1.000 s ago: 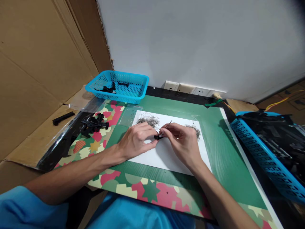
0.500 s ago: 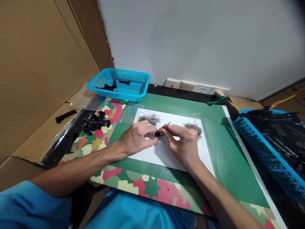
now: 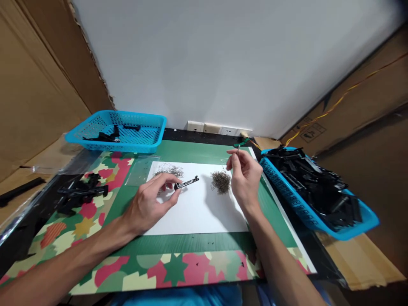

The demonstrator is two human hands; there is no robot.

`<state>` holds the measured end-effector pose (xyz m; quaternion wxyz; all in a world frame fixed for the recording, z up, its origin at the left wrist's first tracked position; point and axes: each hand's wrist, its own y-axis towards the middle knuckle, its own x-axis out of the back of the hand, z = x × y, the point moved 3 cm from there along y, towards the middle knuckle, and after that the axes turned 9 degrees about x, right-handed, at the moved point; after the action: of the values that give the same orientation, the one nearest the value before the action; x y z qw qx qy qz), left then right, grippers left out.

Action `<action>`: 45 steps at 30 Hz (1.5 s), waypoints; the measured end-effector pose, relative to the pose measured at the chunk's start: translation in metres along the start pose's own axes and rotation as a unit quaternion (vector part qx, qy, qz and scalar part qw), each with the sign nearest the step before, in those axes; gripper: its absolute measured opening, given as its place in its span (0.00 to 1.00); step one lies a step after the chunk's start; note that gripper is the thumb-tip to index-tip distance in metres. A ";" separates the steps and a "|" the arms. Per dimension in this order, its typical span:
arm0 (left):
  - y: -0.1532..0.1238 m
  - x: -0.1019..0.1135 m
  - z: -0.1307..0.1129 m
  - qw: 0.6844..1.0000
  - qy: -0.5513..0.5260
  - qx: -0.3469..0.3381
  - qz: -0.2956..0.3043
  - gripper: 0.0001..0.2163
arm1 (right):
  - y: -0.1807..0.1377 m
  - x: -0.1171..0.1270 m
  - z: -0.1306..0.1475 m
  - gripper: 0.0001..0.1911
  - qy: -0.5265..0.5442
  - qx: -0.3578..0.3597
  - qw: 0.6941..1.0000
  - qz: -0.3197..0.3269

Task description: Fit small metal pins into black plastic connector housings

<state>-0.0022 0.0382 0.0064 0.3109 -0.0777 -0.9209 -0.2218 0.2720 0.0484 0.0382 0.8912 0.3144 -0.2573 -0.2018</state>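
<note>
My left hand (image 3: 149,204) pinches one end of a thin black plastic strip (image 3: 188,182) and holds it just above the white paper sheet (image 3: 197,212). My right hand (image 3: 244,174) is raised at the sheet's right edge with thumb and fingers closed on a thin metal tool (image 3: 237,149). Two heaps of tiny metal springs lie on the sheet: one heap (image 3: 170,171) behind my left hand, the other heap (image 3: 221,181) just left of my right hand.
A blue basket (image 3: 318,223) heaped with black plastic parts stands at the right. Another blue basket (image 3: 137,146) holding a few black parts stands at the back left. Loose black parts (image 3: 79,193) lie on the patterned mat (image 3: 178,267). Cardboard walls stand at left and right.
My hands have come apart. The left hand now holds the black strip alone, and the right hand has lifted away to the right with the tool. The camera has turned to the right.
</note>
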 end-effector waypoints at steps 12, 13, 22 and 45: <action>0.008 0.003 0.010 0.967 -0.203 0.151 -0.012 0.13 | -0.002 0.005 -0.005 0.08 -0.122 0.100 0.903 0.401; 0.009 0.003 0.011 0.963 -0.220 0.157 -0.009 0.14 | -0.003 0.005 -0.006 0.09 -0.127 0.102 0.900 0.404; 0.011 0.004 0.013 0.951 -0.245 0.191 -0.005 0.15 | -0.012 -0.005 -0.011 0.15 -0.139 0.080 0.861 0.483; 0.009 -0.004 -0.001 0.949 -0.262 0.145 0.099 0.08 | 0.000 0.000 0.000 0.06 0.016 -0.012 0.928 0.371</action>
<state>0.0034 0.0456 0.0078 0.0872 -0.1777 -0.9799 -0.0259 0.2722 0.0483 0.0379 0.9102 0.1891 -0.3387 0.1452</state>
